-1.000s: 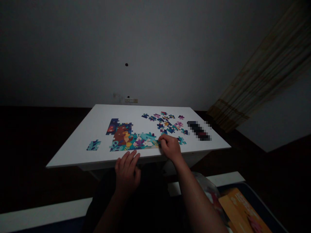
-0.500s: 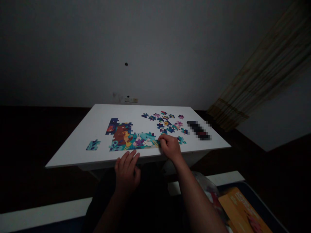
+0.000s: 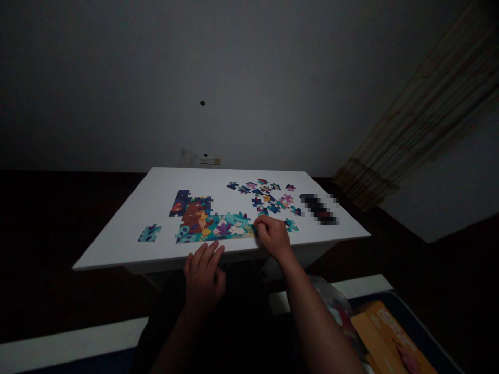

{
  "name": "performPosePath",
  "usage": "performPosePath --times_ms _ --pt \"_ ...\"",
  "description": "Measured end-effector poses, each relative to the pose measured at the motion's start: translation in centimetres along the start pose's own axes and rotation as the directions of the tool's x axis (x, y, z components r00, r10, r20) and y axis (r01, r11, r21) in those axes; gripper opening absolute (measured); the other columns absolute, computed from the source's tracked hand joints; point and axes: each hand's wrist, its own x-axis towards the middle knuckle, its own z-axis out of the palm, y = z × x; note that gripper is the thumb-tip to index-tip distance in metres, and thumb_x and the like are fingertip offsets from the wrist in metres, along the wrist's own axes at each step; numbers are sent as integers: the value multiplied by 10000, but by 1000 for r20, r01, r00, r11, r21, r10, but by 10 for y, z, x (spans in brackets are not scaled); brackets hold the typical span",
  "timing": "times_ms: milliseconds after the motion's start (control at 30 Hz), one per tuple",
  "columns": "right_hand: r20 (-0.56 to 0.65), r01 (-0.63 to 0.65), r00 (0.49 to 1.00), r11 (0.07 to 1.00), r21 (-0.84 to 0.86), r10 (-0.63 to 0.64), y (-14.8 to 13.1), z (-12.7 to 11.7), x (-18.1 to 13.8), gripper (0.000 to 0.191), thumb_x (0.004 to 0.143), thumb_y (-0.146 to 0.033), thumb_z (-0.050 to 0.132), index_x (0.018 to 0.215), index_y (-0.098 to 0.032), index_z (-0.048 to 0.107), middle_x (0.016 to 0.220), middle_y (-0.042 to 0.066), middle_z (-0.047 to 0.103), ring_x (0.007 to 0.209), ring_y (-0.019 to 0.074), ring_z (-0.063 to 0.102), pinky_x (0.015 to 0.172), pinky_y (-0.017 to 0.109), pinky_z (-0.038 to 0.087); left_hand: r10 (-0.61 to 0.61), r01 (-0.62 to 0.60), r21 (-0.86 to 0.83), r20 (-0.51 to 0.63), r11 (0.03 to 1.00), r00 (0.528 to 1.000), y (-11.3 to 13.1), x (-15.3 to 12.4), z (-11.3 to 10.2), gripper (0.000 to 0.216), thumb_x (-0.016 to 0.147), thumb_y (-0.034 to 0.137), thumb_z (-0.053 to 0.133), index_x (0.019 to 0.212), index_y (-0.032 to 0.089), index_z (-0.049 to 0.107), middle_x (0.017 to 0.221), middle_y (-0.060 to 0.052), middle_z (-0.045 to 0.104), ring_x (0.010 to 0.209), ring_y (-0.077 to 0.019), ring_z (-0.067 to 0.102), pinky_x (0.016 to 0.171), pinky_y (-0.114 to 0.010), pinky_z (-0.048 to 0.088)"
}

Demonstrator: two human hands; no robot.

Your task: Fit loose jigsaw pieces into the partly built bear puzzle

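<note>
Smooth tabletop (image 3: pixel 136 208), matt puzzle (image 3: pixel 224 228), cloth curtain (image 3: pixel 413 119)

Left hand (image 3: pixel 204 278), right hand (image 3: pixel 275 237): two. Table (image 3: pixel 125 213): one. Large joined puzzle section (image 3: pixel 226 227): one. Loose pieces (image 3: pixel 274 208): over a dozen, exact count unclear. Curtain (image 3: pixel 409 114): one.

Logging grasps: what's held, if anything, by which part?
Left hand holds nothing visible. Right hand is at the right end of the puzzle; any hold can't be told.

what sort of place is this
Probably a dim room in a home: a long curtain hangs on the right, wall sockets sit low down, and a part-built jigsaw puzzle lies on a white table.
</note>
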Motion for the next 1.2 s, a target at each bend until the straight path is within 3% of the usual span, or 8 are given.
performPosePath --times_ms 433,1200 --pt "-10 11 1000 1000 6 -11 0 1 0 270 905 -198 495 816 -241 746 796 28 771 763 212 723 736 299 456 22 -22 5 -17 1000 1000 1 2 -2 549 912 156 618 1452 257 638 1469 -94 719 1435 -313 592 1308 -520 224" --pt "-1 2 1000 1000 -7 -2 0 1 0 270 906 -199 495 820 -244 747 802 26 771 764 212 719 741 296 460 27 -26 18 -9 999 1000 -1 1 -1 587 900 157 620 1476 270 626 1470 -91 719 1429 -322 598 1302 -530 229"
